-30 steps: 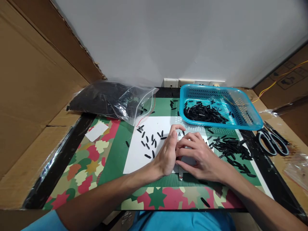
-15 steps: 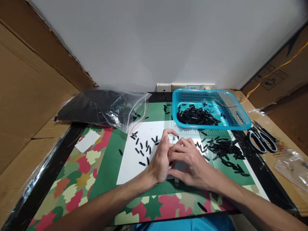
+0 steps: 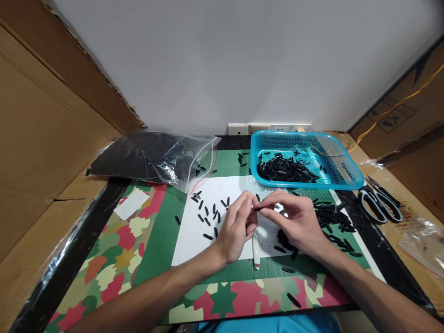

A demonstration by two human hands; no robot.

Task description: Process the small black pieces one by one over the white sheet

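Note:
A small elongated black piece (image 3: 257, 209) is held between my two hands, above the white sheet (image 3: 189, 245). My right hand (image 3: 296, 215) pinches one end between thumb and forefinger. The fingers of my left hand (image 3: 237, 224) are curled closed around its other end, which they partly hide. Below the hands lies a slim white-handled tool (image 3: 255, 254), its upper end hidden by my left hand. Several loose black pieces (image 3: 207, 221) are scattered left of my hands. More black pieces (image 3: 284, 238) lie under my right hand.
A blue basket (image 3: 308, 186) with many black pieces stands at the back right; a heap of pieces (image 3: 333, 216) is before it. Scissors (image 3: 376, 206) lie at the right. A zip bag (image 3: 149, 159) of black material sits back left, near a white paper scrap (image 3: 132, 204).
My hands were clasped close together; now my right hand has drawn away to the right and the black piece shows between them. Pieces under the right hand and the white handle are more visible.

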